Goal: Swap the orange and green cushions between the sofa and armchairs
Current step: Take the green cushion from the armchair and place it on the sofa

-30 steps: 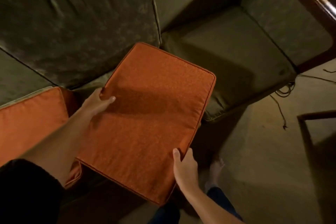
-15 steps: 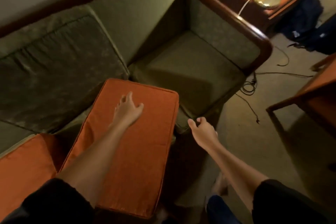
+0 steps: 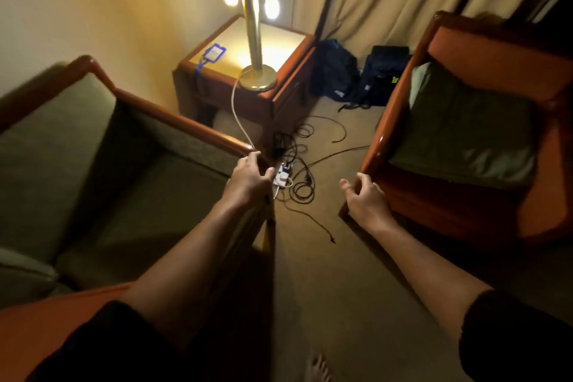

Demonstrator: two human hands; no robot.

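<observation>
A green cushion lies on the seat of the orange armchair at the right. Part of an orange cushion shows at the lower left on the green sofa, under my left forearm. My left hand hangs in front of the end of the sofa's wooden armrest, fingers loosely curled, holding nothing. My right hand hovers near the armchair's front left corner, fingers relaxed and empty.
A wooden side table with a lit brass lamp stands between sofa and armchair. Tangled cables and a power strip lie on the carpet between my hands. Two dark bags sit by the curtain. My bare foot shows below.
Both hands let go of the orange cushion, which now lies on the sofa. My view has swung right from the sofa toward the armchair, and both hands reach forward, empty.
</observation>
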